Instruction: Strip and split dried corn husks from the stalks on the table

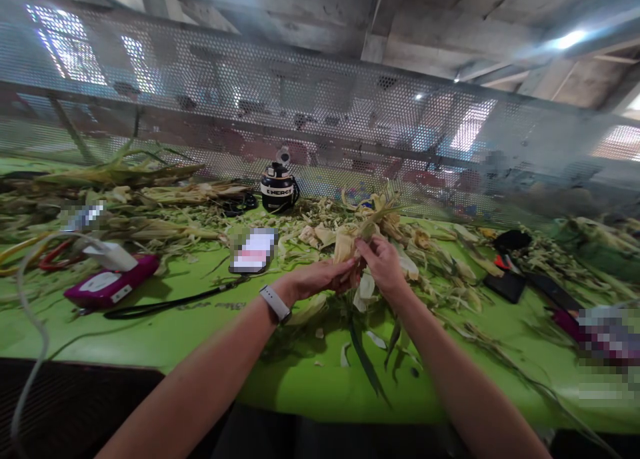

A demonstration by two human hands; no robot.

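One corn husk held by left hand, pinched by right hand, in from front edge of desk. Peeling seemingly being done; gentle pull likely needed next.

Workshop: concrete ceiling, perforated screen, green worktable

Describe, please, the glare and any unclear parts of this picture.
Head view: glare blooms around the ceiling lamp, and bright openings show through the perforated panel; head view: blocky pixelation covers the phone screen; head view: the left hand and right hand look fairly clear.
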